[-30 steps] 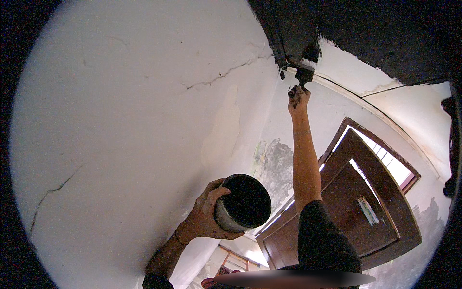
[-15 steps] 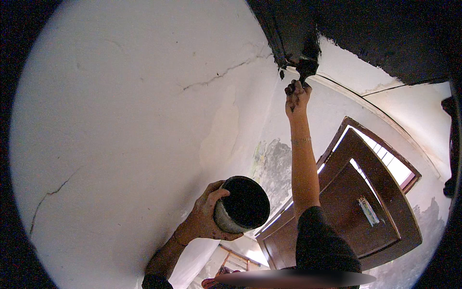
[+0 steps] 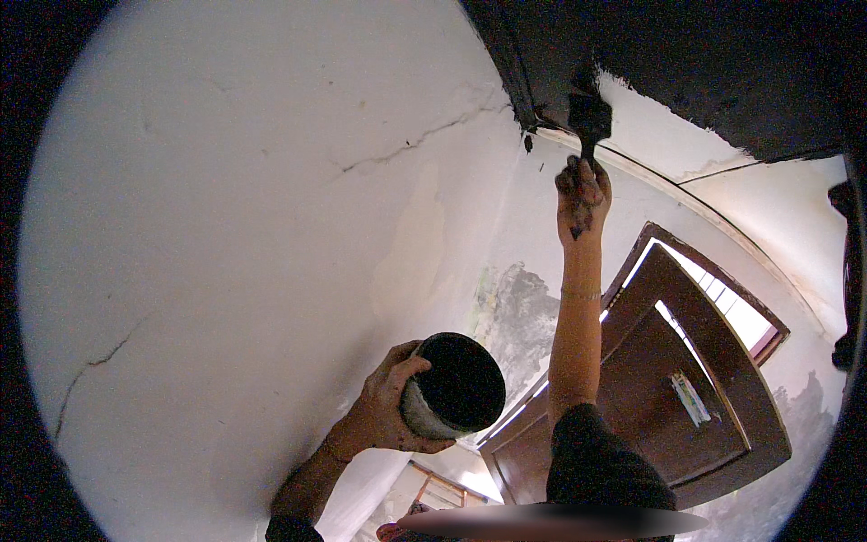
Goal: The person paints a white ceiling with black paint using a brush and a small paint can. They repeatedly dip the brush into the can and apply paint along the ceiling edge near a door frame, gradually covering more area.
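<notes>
Raised overhead, my right hand point(image 3: 582, 188) is closed round the handle of a wide paintbrush point(image 3: 590, 116). Its dark bristles lie against the ceiling point(image 3: 668, 108), where black paint meets a strip that is still white. Black smears mark my fingers and the back of that hand. Lower down, my left hand point(image 3: 386, 402) grips a round paint bucket point(image 3: 432, 414) by its side, the thumb near the rim. The bucket is tilted so its mouth shows; the inside is black, and I cannot tell the paint level.
A white wall point(image 3: 262, 208) with cracks rises on the left. To the right stands a brown wooden door point(image 3: 623, 406) beneath a barred opening point(image 3: 722, 294). Grey stained plaster point(image 3: 519, 303) shows beside the door. A wooden frame point(image 3: 442, 485) is low in the background.
My right hand and the paintbrush have shifted right and slightly down along the ceiling's edge. My left hand and the bucket have hardly moved.
</notes>
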A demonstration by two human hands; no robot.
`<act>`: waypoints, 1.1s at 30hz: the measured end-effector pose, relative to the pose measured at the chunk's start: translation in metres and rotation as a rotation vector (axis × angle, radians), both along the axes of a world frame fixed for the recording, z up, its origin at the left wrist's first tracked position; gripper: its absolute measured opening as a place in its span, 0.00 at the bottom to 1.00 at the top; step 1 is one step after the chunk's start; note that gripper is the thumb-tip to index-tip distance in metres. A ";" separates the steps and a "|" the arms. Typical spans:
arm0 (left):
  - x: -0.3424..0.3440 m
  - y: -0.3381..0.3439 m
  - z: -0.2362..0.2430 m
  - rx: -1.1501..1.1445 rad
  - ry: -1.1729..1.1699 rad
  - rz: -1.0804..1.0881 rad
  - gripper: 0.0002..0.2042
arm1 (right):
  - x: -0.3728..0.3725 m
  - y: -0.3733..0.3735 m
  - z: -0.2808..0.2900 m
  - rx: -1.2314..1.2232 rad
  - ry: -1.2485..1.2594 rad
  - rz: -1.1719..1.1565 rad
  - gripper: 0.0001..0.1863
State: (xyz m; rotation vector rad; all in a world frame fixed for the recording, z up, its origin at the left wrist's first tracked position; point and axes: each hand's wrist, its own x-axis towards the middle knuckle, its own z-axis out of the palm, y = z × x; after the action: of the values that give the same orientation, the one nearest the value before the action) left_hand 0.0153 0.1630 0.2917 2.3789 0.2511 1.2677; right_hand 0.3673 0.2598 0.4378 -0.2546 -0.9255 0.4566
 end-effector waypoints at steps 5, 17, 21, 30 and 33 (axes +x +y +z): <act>0.000 -0.001 0.003 0.019 -0.012 0.005 0.51 | 0.045 0.040 -0.012 -0.084 -0.031 0.208 0.04; 0.002 0.002 -0.001 0.011 -0.034 -0.019 0.51 | 0.003 0.005 -0.002 -0.003 -0.109 -0.075 0.09; 0.001 0.001 0.001 -0.013 -0.009 -0.019 0.51 | 0.038 0.019 -0.030 -0.020 -0.001 0.044 0.06; 0.001 -0.001 0.005 -0.030 0.023 -0.001 0.52 | 0.117 0.085 0.011 -0.030 -0.059 0.219 0.05; 0.002 0.001 0.004 -0.025 -0.005 -0.020 0.52 | 0.068 0.045 0.040 0.057 -0.161 0.142 0.04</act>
State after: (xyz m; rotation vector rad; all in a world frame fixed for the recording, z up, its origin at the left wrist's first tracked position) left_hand 0.0174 0.1635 0.2956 2.3515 0.2391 1.2534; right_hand 0.4356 0.3049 0.4776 -0.1765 -1.1167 0.5452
